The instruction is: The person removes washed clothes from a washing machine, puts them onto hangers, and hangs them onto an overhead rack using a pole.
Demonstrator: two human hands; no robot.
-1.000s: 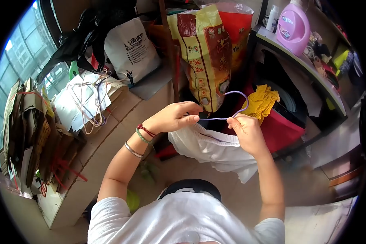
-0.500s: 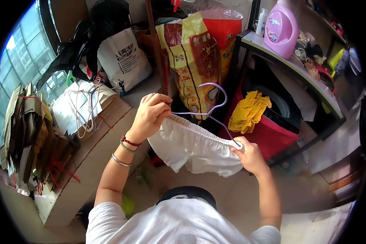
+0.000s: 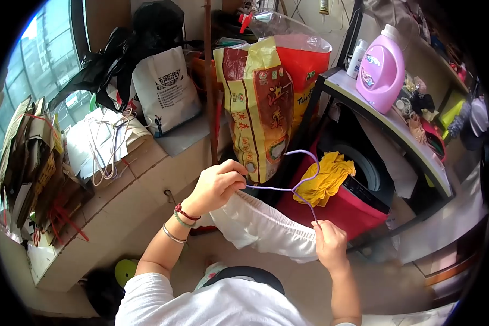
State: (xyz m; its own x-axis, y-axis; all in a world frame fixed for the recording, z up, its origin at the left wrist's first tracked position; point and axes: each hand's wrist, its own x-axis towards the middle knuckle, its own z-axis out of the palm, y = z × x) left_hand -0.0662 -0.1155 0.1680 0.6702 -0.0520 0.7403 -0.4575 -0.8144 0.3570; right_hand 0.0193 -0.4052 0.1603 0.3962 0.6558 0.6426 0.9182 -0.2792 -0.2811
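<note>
Between my hands hang white shorts with a gathered elastic waistband, below a purple wire hanger. My left hand is closed on the left end of the waistband and the hanger's left arm. On the other side, my right hand pinches the right end of the waistband with the tip of the hanger. The hook points up, in front of a yellow cloth that lies on the red and black washing machine.
A yellow and brown printed sack stands ahead. Right of it, a shelf holds a pink detergent bottle. At left are a white bag, papers and bundled cardboard on a ledge.
Both hands, the hanger and the shorts have moved lower in the view. The right hand has shifted a little, and the view has tilted slightly.
</note>
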